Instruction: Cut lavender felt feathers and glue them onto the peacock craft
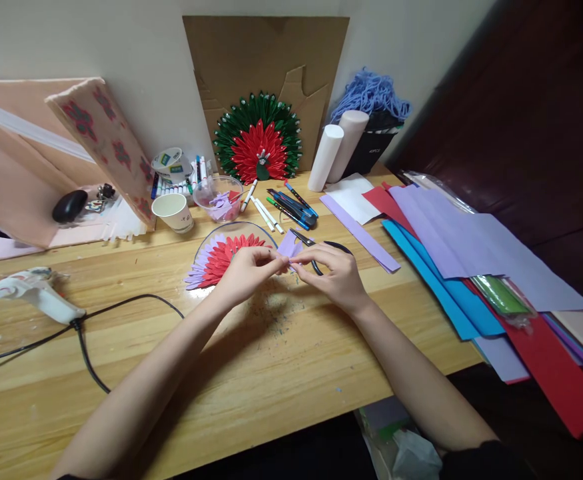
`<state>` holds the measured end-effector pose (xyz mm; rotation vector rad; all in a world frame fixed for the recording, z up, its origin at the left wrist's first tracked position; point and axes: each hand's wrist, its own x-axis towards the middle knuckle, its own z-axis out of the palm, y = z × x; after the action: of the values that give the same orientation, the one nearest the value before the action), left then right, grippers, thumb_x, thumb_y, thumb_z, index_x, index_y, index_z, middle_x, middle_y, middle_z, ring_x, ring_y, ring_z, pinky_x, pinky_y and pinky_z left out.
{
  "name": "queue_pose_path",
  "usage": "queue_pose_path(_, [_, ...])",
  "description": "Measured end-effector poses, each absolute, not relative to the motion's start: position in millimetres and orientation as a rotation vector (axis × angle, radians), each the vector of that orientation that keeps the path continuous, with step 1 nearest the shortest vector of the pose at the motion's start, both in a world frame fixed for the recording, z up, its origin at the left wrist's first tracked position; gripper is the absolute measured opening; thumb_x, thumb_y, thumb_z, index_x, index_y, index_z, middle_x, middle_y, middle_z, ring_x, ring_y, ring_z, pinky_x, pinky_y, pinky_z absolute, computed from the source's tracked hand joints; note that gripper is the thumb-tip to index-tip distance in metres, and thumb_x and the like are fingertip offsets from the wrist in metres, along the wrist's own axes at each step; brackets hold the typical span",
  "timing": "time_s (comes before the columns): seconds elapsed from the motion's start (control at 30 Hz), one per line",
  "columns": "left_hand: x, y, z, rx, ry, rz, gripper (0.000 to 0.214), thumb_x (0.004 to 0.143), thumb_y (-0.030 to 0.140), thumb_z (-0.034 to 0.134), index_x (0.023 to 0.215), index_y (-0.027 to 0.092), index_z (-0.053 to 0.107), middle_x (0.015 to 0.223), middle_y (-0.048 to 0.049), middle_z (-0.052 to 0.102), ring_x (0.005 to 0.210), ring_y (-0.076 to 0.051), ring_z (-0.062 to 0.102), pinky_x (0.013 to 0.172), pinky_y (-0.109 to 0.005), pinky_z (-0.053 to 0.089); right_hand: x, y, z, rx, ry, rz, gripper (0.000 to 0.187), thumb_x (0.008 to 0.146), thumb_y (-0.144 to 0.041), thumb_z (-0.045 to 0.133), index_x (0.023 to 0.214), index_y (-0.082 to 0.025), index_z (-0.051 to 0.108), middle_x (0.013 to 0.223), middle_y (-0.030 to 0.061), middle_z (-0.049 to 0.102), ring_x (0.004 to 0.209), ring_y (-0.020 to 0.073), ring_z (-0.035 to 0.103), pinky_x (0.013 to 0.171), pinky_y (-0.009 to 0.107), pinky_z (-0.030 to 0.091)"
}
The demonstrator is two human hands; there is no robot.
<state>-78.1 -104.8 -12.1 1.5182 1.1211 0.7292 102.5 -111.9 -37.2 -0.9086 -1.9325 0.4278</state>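
Note:
My left hand [245,272] and my right hand [335,275] meet over the middle of the wooden table [251,373]. Both pinch a small piece of lilac paper [289,248] between their fingertips. Just left of the hands lies a half-round fan of red and lilac folded paper petals [218,257] on a clear disc. Black-handled scissors [316,250] lie under and behind my right hand.
A white glue gun [34,293] with a black cord lies at the left. A paper cup [174,212], a clear bowl of paper bits [218,198], pens [291,203], a finished red-green paper fan [258,139] and foam rolls [335,148] stand behind. Coloured paper sheets [471,267] cover the right.

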Motion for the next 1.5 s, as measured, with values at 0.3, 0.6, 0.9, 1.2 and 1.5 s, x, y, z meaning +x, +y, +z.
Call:
queue_pose_path(0.3, [-81, -109, -9, 1.944, 1.149, 0.873, 0.016, 0.077, 0.026, 0.062, 0.084, 0.014, 0.067, 0.083, -0.0059, 0.069, 0.073, -0.013, 0.062, 0.069, -0.024, 0.048, 101, -112, -36, -0.932, -1.934, 0.434, 0.007, 0.08, -0.018, 0.06, 0.078, -0.018, 0.066, 0.074, 0.0039, 0.067, 0.069, 0.0147, 0.061, 0.068, 0.029, 0.049])
queue_pose_path(0.6, [-80, -112, -13, 2.451, 1.129, 0.911, 0.01, 0.079, 0.017, 0.056, 0.078, 0.014, 0.066, 0.072, -0.005, 0.066, 0.066, -0.014, 0.059, 0.06, -0.024, 0.044, 97, -114, -39, -0.972, -1.899, 0.415, 0.005, 0.075, -0.016, 0.062, 0.071, -0.018, 0.063, 0.068, 0.0023, 0.064, 0.065, 0.0145, 0.058, 0.066, 0.028, 0.047])
queue_pose_path(0.9, [-82, -111, -9, 2.363, 1.124, 1.066, 0.006, 0.075, 0.013, 0.057, 0.073, 0.014, 0.062, 0.068, -0.0031, 0.064, 0.063, -0.012, 0.056, 0.059, -0.023, 0.043, 103, -113, -37, -1.018, -1.831, 0.447, 0.006, 0.073, -0.014, 0.06, 0.069, -0.018, 0.061, 0.068, 0.0009, 0.064, 0.062, 0.0137, 0.058, 0.063, 0.027, 0.047])
queue_pose_path(1.2, [-86, -110, -7, 2.32, 1.107, 1.043, 0.007, 0.077, 0.015, 0.057, 0.076, 0.014, 0.064, 0.071, -0.0037, 0.066, 0.064, -0.012, 0.057, 0.061, -0.024, 0.043, 99, -115, -37, -0.957, -1.806, 0.505, 0.006, 0.075, -0.016, 0.063, 0.079, -0.018, 0.066, 0.077, 0.0025, 0.067, 0.069, 0.0145, 0.061, 0.068, 0.029, 0.049])
queue_pose_path(1.5, [-82, -108, -8, 1.722, 1.231, 0.914, 0.026, 0.083, 0.037, 0.053, 0.078, 0.014, 0.064, 0.077, -0.005, 0.068, 0.07, -0.014, 0.061, 0.063, -0.024, 0.046, 97, -117, -38, -0.981, -1.773, 0.325, 0.006, 0.076, -0.014, 0.062, 0.073, -0.02, 0.063, 0.073, 0.0018, 0.067, 0.069, 0.0154, 0.06, 0.069, 0.03, 0.048])
